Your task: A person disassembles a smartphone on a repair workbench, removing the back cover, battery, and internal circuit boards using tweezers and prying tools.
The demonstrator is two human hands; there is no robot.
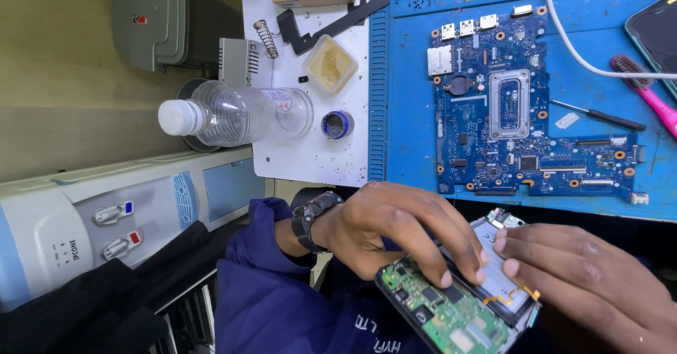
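Head view. Both hands are working over an opened phone [458, 294], held low in the frame just in front of the blue work mat [409, 79]. The phone's back is off; a green circuit board is showing at its near end, a silvery battery area and an orange flex strip at the other.

Left hand [395, 230], wristwatch on the wrist, is arching over the phone, fingers spread and curled, fingertips pressing on the board and battery edge. It is steadying rather than clasping. Right hand [585, 276] is lying flatter, fingertips touching the top end of the phone near the flex strip. Whether its thumb is gripping underneath, I cannot tell.

Judgement: the step in hand looks like internal work on the phone, probing or seating a part by finger. Any next move calls for a light touch around the thin flex strip, and one hand holding the phone firm.

Containers: a clear plastic bottle [233, 113], white cap on, is lying on its side on the white table, apparently empty. A small square tub [330, 63] is holding a yellowish paste. A small round tin [337, 124] is sitting just beside the bottle, contents unclear.

A large blue laptop board [522, 107] is resting on the mat, well apart from the hands.
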